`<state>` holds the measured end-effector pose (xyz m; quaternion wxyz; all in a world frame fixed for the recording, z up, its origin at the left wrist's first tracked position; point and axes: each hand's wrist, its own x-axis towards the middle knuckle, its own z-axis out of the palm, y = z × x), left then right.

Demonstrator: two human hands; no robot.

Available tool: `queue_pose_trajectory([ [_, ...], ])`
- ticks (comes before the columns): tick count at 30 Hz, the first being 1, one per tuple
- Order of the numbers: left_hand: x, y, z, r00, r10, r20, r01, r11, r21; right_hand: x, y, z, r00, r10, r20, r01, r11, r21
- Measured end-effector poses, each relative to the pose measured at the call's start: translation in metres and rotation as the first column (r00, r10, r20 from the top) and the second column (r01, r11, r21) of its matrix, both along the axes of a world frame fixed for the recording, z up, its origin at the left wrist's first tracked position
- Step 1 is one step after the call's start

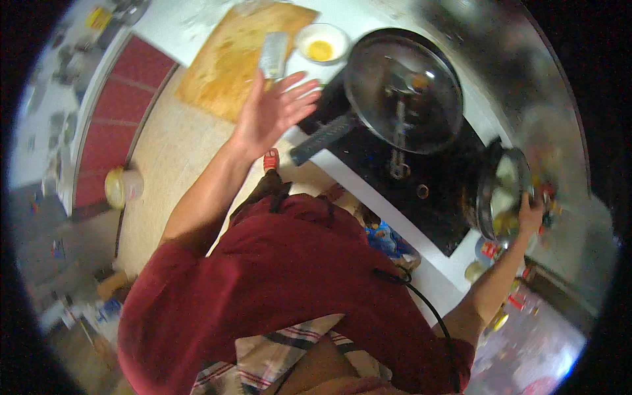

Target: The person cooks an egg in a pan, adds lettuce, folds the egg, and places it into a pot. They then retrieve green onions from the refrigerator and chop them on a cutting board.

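Observation:
My left hand (276, 113) is held in the air with the palm turned up and the fingers apart, holding nothing. Beyond it are a wooden cutting board (217, 59) and a cleaver (273, 52) lying across the board's edge. At the far right my right hand (531, 217) grips a glass pot lid (504, 180) near its middle. Pale and greenish food shows through the glass, blurred. How far the lid is raised off its pot (464, 192) is hard to tell. Between my hands sits a large black pan under a glass lid (419, 118), its handle (321, 140) pointing towards me.
The black stove top (365, 158) carries the pan and pot. Beside the board stands a white bowl (323, 44) with something yellow inside. Jars (475, 271) crowd the counter by my right forearm. A yellow-lidded tub (123, 186) is at left; a cable (434, 308) hangs along my right side.

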<state>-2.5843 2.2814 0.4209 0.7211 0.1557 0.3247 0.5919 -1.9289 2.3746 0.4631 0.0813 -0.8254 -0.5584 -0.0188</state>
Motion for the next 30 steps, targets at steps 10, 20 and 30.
queue_pose_trajectory([
  [10,-0.128,-0.033,-0.011,0.884,-0.13,0.45,0.045,0.98,0.195,-0.057,-0.002,0.002,0.988,0.08,0.135,-0.108,0.97,0.218],
  [20,-0.321,-0.149,-0.04,0.886,0.285,-0.365,-0.345,0.932,-0.11,-0.595,-0.039,0.012,0.517,0.517,-0.682,-0.719,0.695,-0.018],
  [30,-0.432,-0.29,-0.062,0.562,0.685,-0.464,-0.819,0.539,-0.197,-0.861,-0.013,-0.132,0.16,0.76,-0.63,-0.975,0.021,-0.222],
])
